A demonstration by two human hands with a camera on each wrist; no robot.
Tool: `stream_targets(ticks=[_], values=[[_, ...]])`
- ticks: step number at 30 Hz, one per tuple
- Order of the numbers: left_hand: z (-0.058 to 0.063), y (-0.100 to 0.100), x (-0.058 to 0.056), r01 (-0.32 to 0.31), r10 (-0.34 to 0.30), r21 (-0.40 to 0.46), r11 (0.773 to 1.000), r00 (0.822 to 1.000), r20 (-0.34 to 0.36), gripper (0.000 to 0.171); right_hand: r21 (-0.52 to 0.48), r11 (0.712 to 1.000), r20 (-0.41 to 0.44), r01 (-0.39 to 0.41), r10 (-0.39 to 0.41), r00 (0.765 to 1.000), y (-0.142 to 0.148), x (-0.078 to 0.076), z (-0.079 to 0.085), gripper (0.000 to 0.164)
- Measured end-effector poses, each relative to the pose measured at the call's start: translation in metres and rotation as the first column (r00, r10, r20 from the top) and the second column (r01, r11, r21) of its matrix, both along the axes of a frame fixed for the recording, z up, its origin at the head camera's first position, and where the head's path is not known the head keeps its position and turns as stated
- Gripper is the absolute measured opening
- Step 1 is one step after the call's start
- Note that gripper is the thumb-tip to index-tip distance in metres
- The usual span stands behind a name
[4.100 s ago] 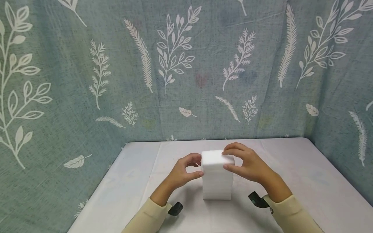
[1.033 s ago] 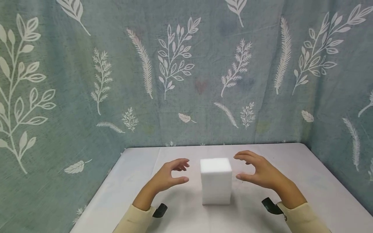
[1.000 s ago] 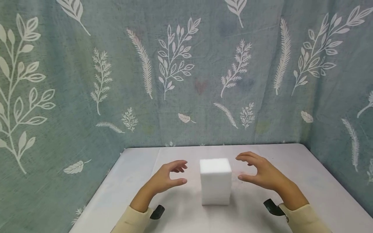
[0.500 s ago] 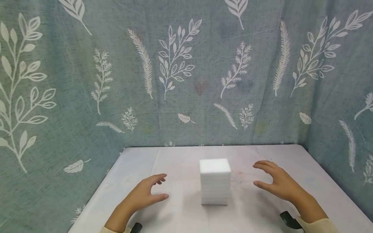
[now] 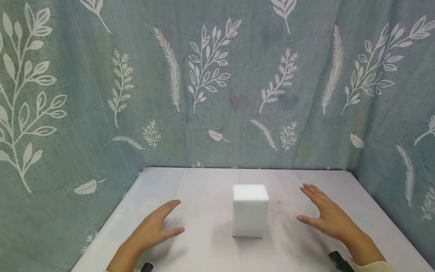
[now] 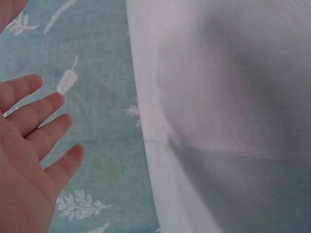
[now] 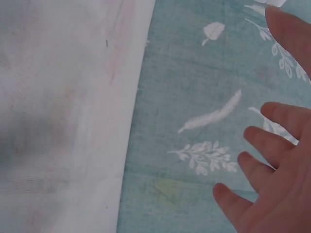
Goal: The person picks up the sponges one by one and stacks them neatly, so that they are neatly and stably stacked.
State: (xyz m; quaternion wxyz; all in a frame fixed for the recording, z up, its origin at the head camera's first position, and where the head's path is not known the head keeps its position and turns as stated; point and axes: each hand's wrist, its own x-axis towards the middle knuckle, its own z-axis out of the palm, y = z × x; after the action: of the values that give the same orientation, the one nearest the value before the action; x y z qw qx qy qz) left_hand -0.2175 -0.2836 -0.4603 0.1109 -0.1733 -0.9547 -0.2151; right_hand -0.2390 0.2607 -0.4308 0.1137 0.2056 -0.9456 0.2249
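A white block-shaped stack stands upright near the middle of the table in the head view, its sides smooth and its top flat. To its left and apart from it, my left hand is held over the table with fingers straight and thumb spread. My right hand is spread in the same way to the right of the stack, also apart from it. Neither hand holds anything. In the left wrist view the left fingers are extended, and in the right wrist view the right fingers are fanned out.
A white cloth covers the table. Behind it and along both sides hangs a blue-green curtain printed with white leaves and sprigs. A black wrist camera shows by the right sleeve.
Both hands were at the top of the stack about four seconds ago. They have since drawn outward, away from it, and their fingers have straightened. The stack stays standing.
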Motion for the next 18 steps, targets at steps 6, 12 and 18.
stream_targets(ticks=[6, 12, 18], values=[[0.004, 0.005, -0.006, 0.051, -0.051, -0.024, 0.998, 0.998, -0.03, 0.095, 0.024, 1.0, -0.001, -0.004, 0.004, 1.0, 0.004, 0.002, 0.003, 0.102], [0.001, 0.0, -0.001, 0.032, -0.033, -0.034, 0.999, 0.999, -0.019, 0.1, 0.04, 0.999, 0.002, -0.013, 0.013, 1.0, 0.006, 0.004, -0.001, 0.103], [0.003, -0.008, 0.001, 0.006, -0.005, -0.027, 1.0, 0.999, 0.033, 0.104, 0.061, 0.998, 0.003, -0.019, 0.018, 1.0, 0.002, -0.001, -0.001, 0.105]])
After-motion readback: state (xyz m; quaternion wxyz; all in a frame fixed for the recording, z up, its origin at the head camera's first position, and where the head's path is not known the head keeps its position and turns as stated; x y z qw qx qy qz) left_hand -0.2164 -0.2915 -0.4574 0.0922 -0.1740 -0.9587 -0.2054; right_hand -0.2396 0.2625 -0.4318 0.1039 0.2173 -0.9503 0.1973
